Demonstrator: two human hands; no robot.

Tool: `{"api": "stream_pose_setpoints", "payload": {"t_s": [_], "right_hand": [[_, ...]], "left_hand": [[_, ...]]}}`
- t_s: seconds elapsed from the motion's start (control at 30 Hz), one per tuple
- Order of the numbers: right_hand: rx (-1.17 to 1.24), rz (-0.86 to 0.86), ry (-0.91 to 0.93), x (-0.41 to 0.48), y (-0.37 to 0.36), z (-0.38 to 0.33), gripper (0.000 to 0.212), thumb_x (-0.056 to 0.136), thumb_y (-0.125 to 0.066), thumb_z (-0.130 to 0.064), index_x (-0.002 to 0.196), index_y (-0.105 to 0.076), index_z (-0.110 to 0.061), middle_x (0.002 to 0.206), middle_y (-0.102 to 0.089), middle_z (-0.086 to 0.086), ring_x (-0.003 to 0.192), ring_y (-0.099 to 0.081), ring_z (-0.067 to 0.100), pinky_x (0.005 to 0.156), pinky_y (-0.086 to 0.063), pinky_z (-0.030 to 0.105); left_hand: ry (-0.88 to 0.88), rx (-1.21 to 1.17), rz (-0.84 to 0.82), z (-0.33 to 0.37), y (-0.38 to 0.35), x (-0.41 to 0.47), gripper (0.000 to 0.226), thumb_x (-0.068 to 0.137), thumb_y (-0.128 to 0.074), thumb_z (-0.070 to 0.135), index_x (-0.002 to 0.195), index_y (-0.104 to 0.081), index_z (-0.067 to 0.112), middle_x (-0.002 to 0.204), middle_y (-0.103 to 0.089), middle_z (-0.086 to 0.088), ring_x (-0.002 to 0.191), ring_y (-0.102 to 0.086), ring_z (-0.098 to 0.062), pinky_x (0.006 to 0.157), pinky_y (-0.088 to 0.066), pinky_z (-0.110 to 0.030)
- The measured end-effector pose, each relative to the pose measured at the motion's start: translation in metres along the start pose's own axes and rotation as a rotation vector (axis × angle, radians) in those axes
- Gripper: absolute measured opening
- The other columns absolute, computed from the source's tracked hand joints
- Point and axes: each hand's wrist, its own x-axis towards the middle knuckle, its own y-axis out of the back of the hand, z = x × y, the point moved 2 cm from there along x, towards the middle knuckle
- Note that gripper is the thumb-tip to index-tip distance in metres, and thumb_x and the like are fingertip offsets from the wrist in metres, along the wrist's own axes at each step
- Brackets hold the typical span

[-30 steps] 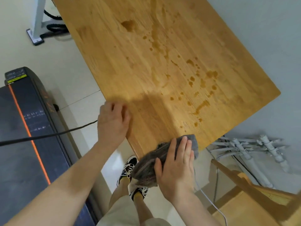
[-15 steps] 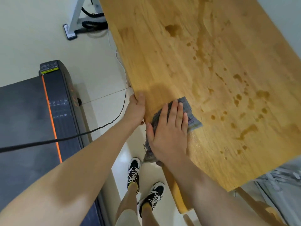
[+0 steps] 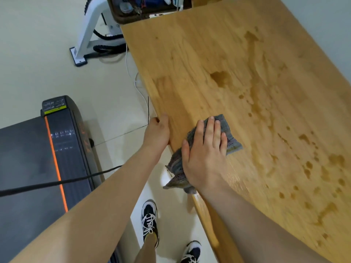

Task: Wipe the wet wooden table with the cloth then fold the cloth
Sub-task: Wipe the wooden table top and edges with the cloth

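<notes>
right hand [image 3: 204, 154] lies flat, fingers [image 3: 210, 130] straight, pressing the cloth [image 3: 230, 136] on the wet counter [image 3: 256, 92] at its near edge, one end overhanging. left hand [image 3: 157, 131] grips that edge.

Dark treadmill [image 3: 28, 168], orange stripe, left on pale tiled floor [image 3: 38, 54]; black cable [image 3: 57, 184] across it. White metal stand [image 3: 89, 33] beyond, black hose [image 3: 106, 47] at its foot. Thin white cord [image 3: 126, 61] alongside.
</notes>
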Motion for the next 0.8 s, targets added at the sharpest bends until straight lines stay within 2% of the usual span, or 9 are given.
{"api": "stream_pose_setpoints", "payload": {"t_s": [0.1, 0.23, 0.4, 0.47, 0.57, 0.63, 0.7, 0.8], "right_hand": [[-0.001, 0.008, 0.017, 0.030, -0.002, -0.017, 0.067, 0.098, -0.018, -0.048, 0.154, -0.017, -0.010, 0.162, -0.010, 0.013, 0.151, -0.001, 0.027, 0.121, -0.004, 0.047], [-0.010, -0.013, 0.027, 0.067, -0.002, -0.040, 0.066, 0.099, -0.020, -0.047, 0.154, -0.014, -0.012, 0.163, -0.007, 0.011, 0.151, 0.002, 0.025, 0.121, -0.001, 0.045], [0.000, -0.018, 0.075, 0.111, -0.001, -0.064, 0.062, 0.099, -0.020, -0.045, 0.155, -0.011, -0.019, 0.164, -0.006, 0.007, 0.151, 0.000, 0.022, 0.122, -0.001, 0.042], [0.054, -0.044, 0.143, 0.101, 0.004, -0.057, 0.061, 0.101, -0.028, -0.039, 0.155, -0.011, -0.019, 0.163, -0.013, 0.005, 0.151, -0.005, 0.020, 0.122, -0.006, 0.040], [0.177, -0.100, 0.212, 0.065, 0.020, -0.023, 0.066, 0.098, -0.050, -0.027, 0.153, -0.017, -0.011, 0.155, -0.032, 0.008, 0.145, -0.025, 0.020, 0.117, -0.025, 0.042], [0.144, -0.065, 0.124, 0.043, 0.029, 0.004, 0.064, 0.097, -0.052, -0.025, 0.151, -0.023, -0.007, 0.153, -0.034, 0.014, 0.138, -0.035, 0.029, 0.110, -0.036, 0.044], [0.004, -0.018, -0.023, 0.031, 0.030, 0.011, 0.058, 0.099, -0.046, -0.027, 0.148, -0.031, 0.001, 0.153, -0.031, 0.023, 0.137, -0.036, 0.040, 0.107, -0.038, 0.049], [-0.079, -0.020, -0.087, 0.030, 0.014, -0.023, 0.060, 0.099, -0.028, -0.034, 0.146, -0.033, 0.004, 0.153, -0.030, 0.025, 0.142, -0.029, 0.040, 0.116, -0.022, 0.050]], "left_hand": [[-0.033, -0.051, 0.056, 0.021, 0.011, 0.033, 0.048, 0.095, -0.035, 0.048, 0.127, -0.047, 0.014, 0.101, -0.059, 0.005, 0.094, -0.060, -0.016, 0.087, -0.054, -0.044], [-0.110, -0.006, 0.103, 0.050, 0.016, 0.063, 0.046, 0.099, -0.028, 0.049, 0.123, -0.040, 0.013, 0.095, -0.054, 0.008, 0.089, -0.057, -0.014, 0.080, -0.050, -0.034], [-0.184, 0.062, 0.054, 0.047, 0.017, 0.075, 0.050, 0.100, -0.027, 0.045, 0.133, -0.033, 0.007, 0.120, -0.052, -0.002, 0.111, -0.053, -0.020, 0.097, -0.043, -0.037], [-0.192, 0.057, -0.002, 0.044, 0.020, 0.078, 0.051, 0.099, -0.028, 0.050, 0.130, -0.034, 0.011, 0.123, -0.053, -0.003, 0.113, -0.054, -0.021, 0.098, -0.045, -0.043], [-0.178, 0.052, -0.095, 0.042, 0.025, 0.078, 0.050, 0.091, -0.028, 0.065, 0.121, -0.031, 0.026, 0.120, -0.055, 0.003, 0.110, -0.058, -0.021, 0.092, -0.049, -0.051], [-0.168, 0.063, -0.130, 0.042, 0.026, 0.077, 0.045, 0.090, -0.027, 0.067, 0.117, -0.029, 0.031, 0.119, -0.054, 0.005, 0.109, -0.058, -0.021, 0.092, -0.050, -0.051], [-0.168, 0.102, -0.136, 0.045, 0.028, 0.076, 0.045, 0.091, -0.025, 0.066, 0.118, -0.029, 0.030, 0.120, -0.054, 0.004, 0.108, -0.059, -0.024, 0.091, -0.050, -0.051], [-0.178, 0.176, -0.159, 0.050, 0.034, 0.075, 0.053, 0.094, -0.022, 0.062, 0.129, -0.028, 0.023, 0.124, -0.050, 0.005, 0.106, -0.056, -0.023, 0.092, -0.048, -0.048]]}}
